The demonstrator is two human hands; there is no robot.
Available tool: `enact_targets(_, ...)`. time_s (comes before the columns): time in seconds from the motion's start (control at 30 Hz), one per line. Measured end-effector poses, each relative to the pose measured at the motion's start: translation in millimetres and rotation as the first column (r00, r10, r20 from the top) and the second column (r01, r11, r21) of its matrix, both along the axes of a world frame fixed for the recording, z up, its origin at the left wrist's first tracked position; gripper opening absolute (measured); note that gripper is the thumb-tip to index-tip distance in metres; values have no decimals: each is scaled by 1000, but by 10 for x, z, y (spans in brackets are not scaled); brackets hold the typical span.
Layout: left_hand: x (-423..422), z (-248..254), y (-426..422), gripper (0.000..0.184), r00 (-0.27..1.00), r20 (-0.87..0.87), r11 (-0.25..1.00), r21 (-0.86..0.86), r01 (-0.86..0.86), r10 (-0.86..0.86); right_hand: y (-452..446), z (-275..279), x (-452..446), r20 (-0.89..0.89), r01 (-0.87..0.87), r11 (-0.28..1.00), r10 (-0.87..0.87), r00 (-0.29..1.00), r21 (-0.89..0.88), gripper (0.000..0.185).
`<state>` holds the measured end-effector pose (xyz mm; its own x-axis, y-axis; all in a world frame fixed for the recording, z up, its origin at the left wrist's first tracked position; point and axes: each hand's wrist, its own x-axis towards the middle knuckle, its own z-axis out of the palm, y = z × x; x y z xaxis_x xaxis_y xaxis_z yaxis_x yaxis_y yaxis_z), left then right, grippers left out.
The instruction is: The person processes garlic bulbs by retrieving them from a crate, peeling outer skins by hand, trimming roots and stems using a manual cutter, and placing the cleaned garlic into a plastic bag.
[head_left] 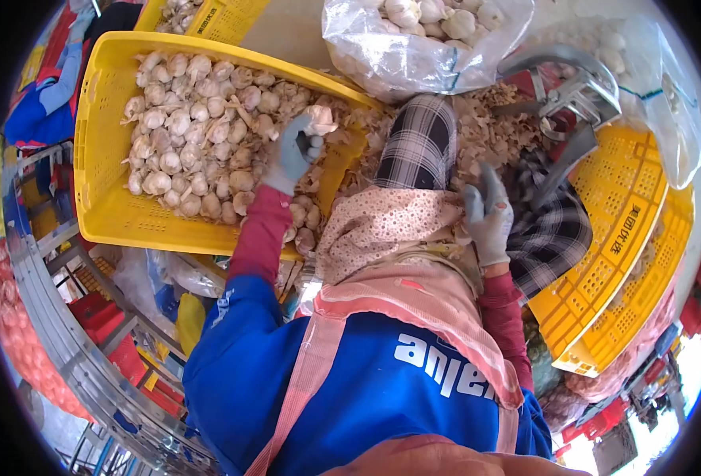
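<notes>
Gripping 1 garlic bulb (320,120), the gloved left hand (293,152) has its fingers clamped on it over the yellow crate (97,159) of loose garlic (180,123); the gloved right hand (489,213) spreads its fingers apart near the lap; a patterned cloth (390,226) lies between the 2 hands; a plastic bag (358,49) holds more bulbs (434,12).

To the person's left lies a long yellow perforated plastic crate (97,174), round whitish garlic bulbs (180,123) inside. Ahead — just beyond the plaid-trousered left leg (419,135) — sits a clear plastic bag (354,51) of bulbs. Papery beige garlic skins (477,123) lie between leg and silvery metal frame (584,99); right, two yellow perforated plastic crates (616,238).
</notes>
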<state>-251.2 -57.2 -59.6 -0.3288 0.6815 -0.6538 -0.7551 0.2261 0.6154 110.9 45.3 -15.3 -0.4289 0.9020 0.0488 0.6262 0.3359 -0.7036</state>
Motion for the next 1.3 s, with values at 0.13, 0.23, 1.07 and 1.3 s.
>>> enact_targets(0.13, 1022, 564, 245, 30, 990, 139, 977, 212, -4, -27, -84, 402, -396, -437, -128, 931, -37, 899, -342, 43)
enact_targets(0.23, 1537, 742, 389, 54, 960, -185, 905, 333, 264, -212, -53, 519, -423, -364, -88, 949, -29, 931, -301, 41)
enact_targets(1.07, 2248, 844, 1087, 51, 858, 211, 826, 451, 338, -467, 700, 398, 914, -288, -154, 987, 138, 948, -34, 50)
enact_targets(1.3, 2261, 747, 1175, 63, 881, 87, 809, 445, 384, -466, 347, 1439, 772, -381, 27, 797, -318, 868, -604, 73)
